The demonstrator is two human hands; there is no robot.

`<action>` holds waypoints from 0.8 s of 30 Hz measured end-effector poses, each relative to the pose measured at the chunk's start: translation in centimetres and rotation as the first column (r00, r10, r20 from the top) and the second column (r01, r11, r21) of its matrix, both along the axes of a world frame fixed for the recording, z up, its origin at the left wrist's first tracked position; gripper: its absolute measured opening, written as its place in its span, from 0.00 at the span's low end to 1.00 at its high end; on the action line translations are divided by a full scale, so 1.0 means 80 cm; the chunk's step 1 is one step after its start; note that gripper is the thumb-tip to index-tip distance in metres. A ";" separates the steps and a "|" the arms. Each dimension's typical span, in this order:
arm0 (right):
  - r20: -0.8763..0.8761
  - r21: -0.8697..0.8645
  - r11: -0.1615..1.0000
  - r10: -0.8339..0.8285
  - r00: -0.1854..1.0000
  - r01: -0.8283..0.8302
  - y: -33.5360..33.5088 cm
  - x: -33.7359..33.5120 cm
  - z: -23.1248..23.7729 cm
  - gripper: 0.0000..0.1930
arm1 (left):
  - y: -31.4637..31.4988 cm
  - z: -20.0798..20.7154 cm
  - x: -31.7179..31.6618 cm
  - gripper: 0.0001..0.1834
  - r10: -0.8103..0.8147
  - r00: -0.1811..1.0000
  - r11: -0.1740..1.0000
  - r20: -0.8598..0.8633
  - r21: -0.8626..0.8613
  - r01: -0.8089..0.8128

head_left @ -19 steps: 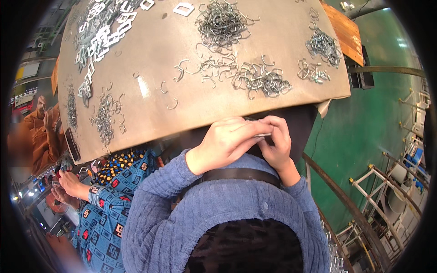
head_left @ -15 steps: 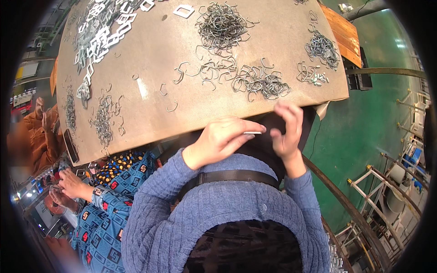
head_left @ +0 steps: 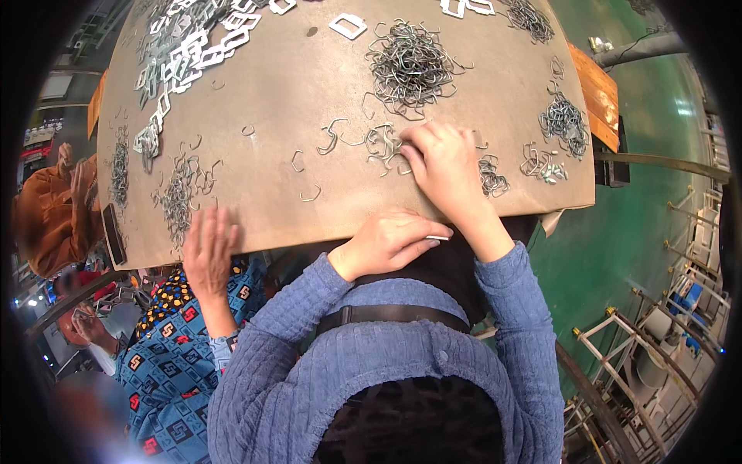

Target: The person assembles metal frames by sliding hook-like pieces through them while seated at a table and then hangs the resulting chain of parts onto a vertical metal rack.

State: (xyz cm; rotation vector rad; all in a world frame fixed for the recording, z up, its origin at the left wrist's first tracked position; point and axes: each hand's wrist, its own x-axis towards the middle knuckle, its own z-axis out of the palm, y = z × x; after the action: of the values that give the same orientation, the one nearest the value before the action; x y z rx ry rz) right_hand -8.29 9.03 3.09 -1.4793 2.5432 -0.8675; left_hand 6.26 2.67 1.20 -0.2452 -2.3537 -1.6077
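My left hand [head_left: 390, 243] is held close to my body, just off the table's near edge. Thumb and fingers pinch a flat white piece [head_left: 438, 237], seen nearly edge-on. My right hand [head_left: 448, 170] reaches over the table. Its curled fingertips are down among loose bent wire hooks [head_left: 380, 143], and whatever they grip is hidden. More wire hooks [head_left: 492, 176] show beside that wrist. Beyond the fingers lies a large heap of grey wire hooks [head_left: 410, 66].
White rectangular frames [head_left: 239, 35] are heaped at the table's far left. One lone frame [head_left: 348, 25] lies beside the big heap. Smaller hook piles [head_left: 563, 124] lie at right and left. A co-worker's hand [head_left: 209, 251] rests over the near left edge. Another person in orange [head_left: 58, 209] sits further left.
My right hand has moved from beside the left hand up onto the wire hooks. The left hand still holds the white piece. The co-worker's hand has come to the table edge.
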 end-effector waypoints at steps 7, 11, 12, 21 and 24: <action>0.195 -0.108 0.994 -0.003 0.981 0.024 0.013 -0.026 0.022 0.07 | -0.007 0.002 0.000 0.13 -0.037 0.999 0.999 -0.018 0.008 0.037; 0.106 0.075 0.965 0.241 0.965 -0.250 0.011 -0.017 0.036 0.09 | -0.007 0.003 0.000 0.12 -0.029 0.999 1.000 -0.032 0.006 0.029; 0.097 0.105 0.963 0.238 0.966 -0.248 0.009 -0.014 0.036 0.09 | -0.007 0.003 0.000 0.12 -0.025 0.999 1.000 -0.040 0.006 0.026; 0.070 0.181 0.945 0.265 0.962 -0.273 0.013 -0.001 0.034 0.06 | -0.005 0.000 0.000 0.11 -0.036 0.999 0.997 0.030 0.068 0.034; 0.218 -0.152 0.974 0.201 0.955 -0.170 0.039 -0.010 0.036 0.05 | -0.005 0.003 0.001 0.10 -0.034 0.997 0.996 0.066 0.084 0.028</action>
State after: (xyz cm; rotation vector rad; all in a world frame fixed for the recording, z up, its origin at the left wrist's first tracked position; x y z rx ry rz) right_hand -9.06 12.18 5.95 -1.5212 2.1788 -1.1231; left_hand 6.36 2.29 1.43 -0.2143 -2.3360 -1.7501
